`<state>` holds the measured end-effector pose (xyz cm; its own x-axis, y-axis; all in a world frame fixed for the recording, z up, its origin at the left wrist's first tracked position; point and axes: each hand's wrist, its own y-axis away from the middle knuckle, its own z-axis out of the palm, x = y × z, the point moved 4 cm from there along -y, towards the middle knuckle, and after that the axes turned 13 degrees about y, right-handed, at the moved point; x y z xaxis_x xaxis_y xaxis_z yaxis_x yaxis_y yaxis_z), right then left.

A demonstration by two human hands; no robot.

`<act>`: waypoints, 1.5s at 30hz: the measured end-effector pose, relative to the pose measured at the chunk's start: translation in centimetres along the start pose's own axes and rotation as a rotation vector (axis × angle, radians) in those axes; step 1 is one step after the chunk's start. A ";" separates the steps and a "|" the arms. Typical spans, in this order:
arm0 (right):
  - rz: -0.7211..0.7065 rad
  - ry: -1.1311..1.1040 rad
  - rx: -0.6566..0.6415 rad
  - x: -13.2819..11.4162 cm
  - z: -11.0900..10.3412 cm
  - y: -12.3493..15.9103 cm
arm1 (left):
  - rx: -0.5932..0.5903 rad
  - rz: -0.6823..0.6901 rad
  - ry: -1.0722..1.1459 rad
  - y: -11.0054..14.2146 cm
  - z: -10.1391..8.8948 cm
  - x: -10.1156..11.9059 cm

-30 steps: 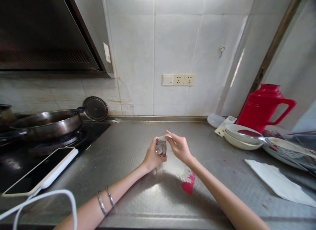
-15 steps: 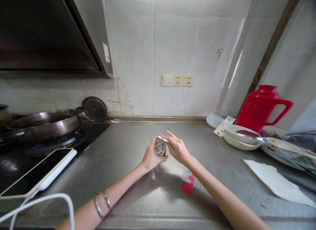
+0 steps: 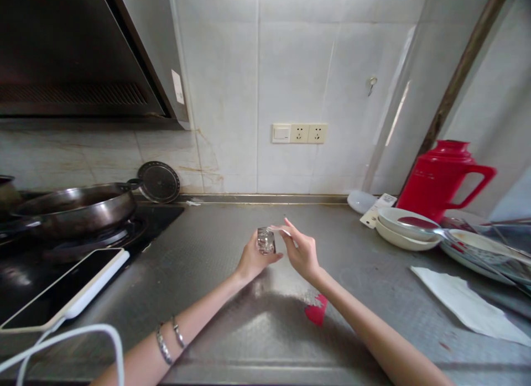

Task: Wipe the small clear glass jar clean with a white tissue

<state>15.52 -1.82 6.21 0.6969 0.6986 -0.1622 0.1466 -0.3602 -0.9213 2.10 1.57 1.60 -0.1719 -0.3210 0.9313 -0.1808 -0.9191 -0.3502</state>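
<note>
My left hand (image 3: 250, 261) is wrapped round a small clear drinking glass (image 3: 266, 242), held up over the steel counter (image 3: 207, 248). Light glints on its faceted wall. My right hand (image 3: 302, 253) is closed at the right side of the glass, pinching a thin white piece (image 3: 281, 229) that looks like a folded tissue and touches the rim. How much of it lies inside the glass cannot be made out. A torn red sticker (image 3: 316, 311) is on the counter below my hands.
On the left, a steel pan (image 3: 78, 209) sits on the black cooktop near a phone (image 3: 62, 292) with a white cable. At right stand a red thermos jug (image 3: 437, 178), stacked white bowls (image 3: 406, 239) and a patterned plate; a white paper towel (image 3: 464, 303) lies in front.
The glass has turned in my left hand, showing more of its side. My right hand has shifted slightly, its fingers more curled, with the white piece still at the rim.
</note>
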 end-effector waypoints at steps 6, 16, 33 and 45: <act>0.057 0.006 -0.017 1.2 1.0 0.5 | 0.005 -0.003 -0.057 0.3 0.1 -0.3; -0.160 0.011 -0.076 -0.5 1.3 1.5 | 0.074 0.040 -0.057 -0.6 -1.1 -1.1; -0.397 0.179 -0.261 -1.4 1.0 0.6 | -0.002 0.082 -0.295 0.2 -0.3 -1.1; -0.120 -0.019 -0.217 -1.3 -0.1 0.3 | 0.018 -0.060 -0.376 0.0 -0.8 -1.3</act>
<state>14.66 -2.89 6.19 0.6527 0.7548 -0.0649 0.3758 -0.3970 -0.8374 1.58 2.18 0.29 0.2066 -0.3248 0.9229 -0.1623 -0.9416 -0.2950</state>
